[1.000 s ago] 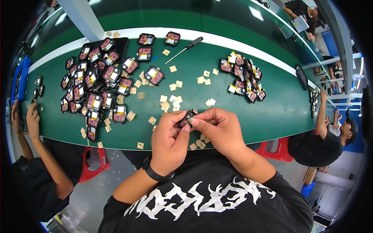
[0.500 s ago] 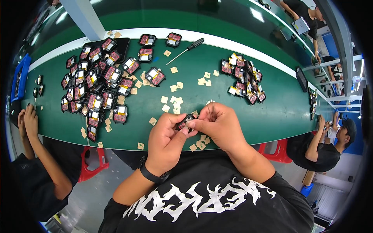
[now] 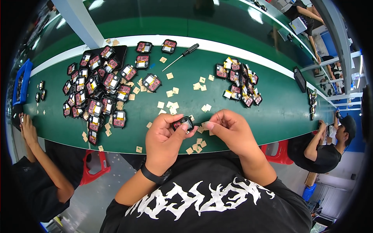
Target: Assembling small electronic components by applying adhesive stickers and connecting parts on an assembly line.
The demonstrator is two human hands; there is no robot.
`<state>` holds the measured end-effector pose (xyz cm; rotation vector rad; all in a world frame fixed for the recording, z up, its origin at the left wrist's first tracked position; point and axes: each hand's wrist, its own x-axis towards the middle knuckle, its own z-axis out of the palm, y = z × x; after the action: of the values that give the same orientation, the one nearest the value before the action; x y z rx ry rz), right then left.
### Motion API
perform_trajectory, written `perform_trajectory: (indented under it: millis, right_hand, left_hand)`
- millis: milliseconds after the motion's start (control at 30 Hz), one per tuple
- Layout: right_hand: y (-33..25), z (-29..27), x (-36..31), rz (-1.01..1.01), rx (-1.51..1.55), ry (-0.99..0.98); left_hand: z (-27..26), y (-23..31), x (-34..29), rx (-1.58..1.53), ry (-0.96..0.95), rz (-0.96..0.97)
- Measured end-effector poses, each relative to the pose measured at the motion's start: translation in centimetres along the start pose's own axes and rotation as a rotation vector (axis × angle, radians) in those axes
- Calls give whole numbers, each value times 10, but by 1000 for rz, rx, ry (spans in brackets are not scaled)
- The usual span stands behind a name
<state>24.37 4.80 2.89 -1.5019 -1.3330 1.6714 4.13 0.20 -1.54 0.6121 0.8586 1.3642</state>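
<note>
My left hand [image 3: 165,138] grips a small black square module [image 3: 183,123] with a red board inside, held just above the near edge of the green table [image 3: 272,112]. Just right of it, my right hand [image 3: 229,130] has its fingertips pinched on a small tan paper square [image 3: 205,125], a little apart from the module. More tan paper squares [image 3: 196,145] lie on the table under and between my hands.
A big heap of the same black modules [image 3: 97,91] lies at the left, a smaller pile [image 3: 239,81] at the right. A black-handled screwdriver [image 3: 182,55] lies at the back. Other people sit at the left [image 3: 29,132] and right [image 3: 326,149].
My hands have drawn slightly apart and lowered. The right hand now pinches a tan paper square off the module, which stays in my left hand.
</note>
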Motion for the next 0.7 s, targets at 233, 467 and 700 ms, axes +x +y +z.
perform_trajectory:
  millis: [233,467,700]
  right_hand:
    - [1,-24,-19,34,-10,24]
    - [4,-31,-23,-12,118,110]
    - [11,-47,-19,-359,-674,369]
  left_hand:
    - [3,-3,-3,138,-49,-14]
    - [8,9,-4,116,30,-72]
    - [-5,28,-23,184,26,61]
